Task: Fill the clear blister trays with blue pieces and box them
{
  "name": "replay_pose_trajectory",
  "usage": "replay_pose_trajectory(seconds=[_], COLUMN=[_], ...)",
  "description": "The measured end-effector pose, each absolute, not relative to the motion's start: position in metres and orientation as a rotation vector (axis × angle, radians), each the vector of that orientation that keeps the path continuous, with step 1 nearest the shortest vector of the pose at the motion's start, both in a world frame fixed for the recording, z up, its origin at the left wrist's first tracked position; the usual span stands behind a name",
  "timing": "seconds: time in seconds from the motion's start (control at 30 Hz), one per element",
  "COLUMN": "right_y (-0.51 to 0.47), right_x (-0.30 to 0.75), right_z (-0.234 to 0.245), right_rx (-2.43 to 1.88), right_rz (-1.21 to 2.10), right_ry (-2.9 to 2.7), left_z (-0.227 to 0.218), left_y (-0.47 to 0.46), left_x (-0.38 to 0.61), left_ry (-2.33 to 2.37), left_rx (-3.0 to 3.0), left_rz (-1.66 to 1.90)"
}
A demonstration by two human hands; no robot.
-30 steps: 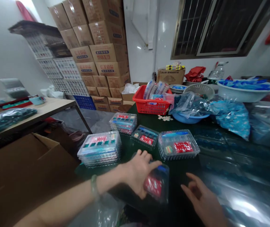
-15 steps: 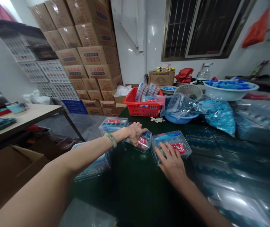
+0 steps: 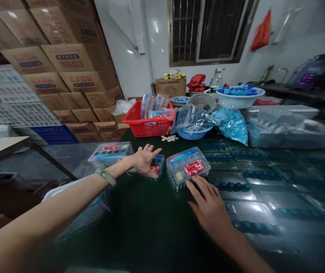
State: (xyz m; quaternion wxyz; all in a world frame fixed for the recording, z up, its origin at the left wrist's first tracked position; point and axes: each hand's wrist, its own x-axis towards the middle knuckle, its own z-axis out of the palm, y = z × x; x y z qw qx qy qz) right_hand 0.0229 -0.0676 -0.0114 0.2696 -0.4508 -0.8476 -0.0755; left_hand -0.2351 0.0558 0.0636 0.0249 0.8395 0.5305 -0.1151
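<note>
My left hand point(image 3: 144, 159) lies flat with fingers stretched out on top of a clear plastic clamshell pack point(image 3: 154, 169) with red and blue contents, on the dark green table point(image 3: 151, 220). My right hand point(image 3: 209, 203) rests open on the table, its fingertips touching the near edge of a stack of clear packs point(image 3: 187, 168) holding a blue pen and a red card. A green bangle point(image 3: 105, 176) is on my left wrist. Another stack of packs point(image 3: 110, 152) stands just left of my left hand.
A red basket point(image 3: 146, 123) of packs, a blue bowl point(image 3: 192, 133) under plastic bags, and a white basin point(image 3: 238, 97) stand at the back. Clear blister trays point(image 3: 236, 185) cover the table's right side. Cardboard boxes point(image 3: 65, 76) are stacked at the left. A pack stack point(image 3: 79, 216) sits under my left forearm.
My left hand carried a pack forward, set it on the single pack in the middle and now lies flat on it. My right hand reached to the right stack, then drew back to its near edge.
</note>
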Motion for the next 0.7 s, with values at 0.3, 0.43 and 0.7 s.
replay_pose_trajectory(seconds=[0.3,0.43,0.7], right_y=[-0.143,-0.154,-0.152], right_x=[0.118,0.125,0.12], right_z=[-0.049,-0.059,-0.062], right_rx=[-1.585,-1.66,-1.536], right_rz=[-0.361,-0.257,-0.111], right_ry=[-2.071,-2.11,-2.138], left_z=[0.056,0.055,0.095], left_y=[0.035,0.043,0.045], left_x=[-0.107,-0.11,-0.12], left_ry=[1.734,1.712,1.625], left_rx=[2.626,2.64,2.655], left_rz=[-0.026,0.021,0.161])
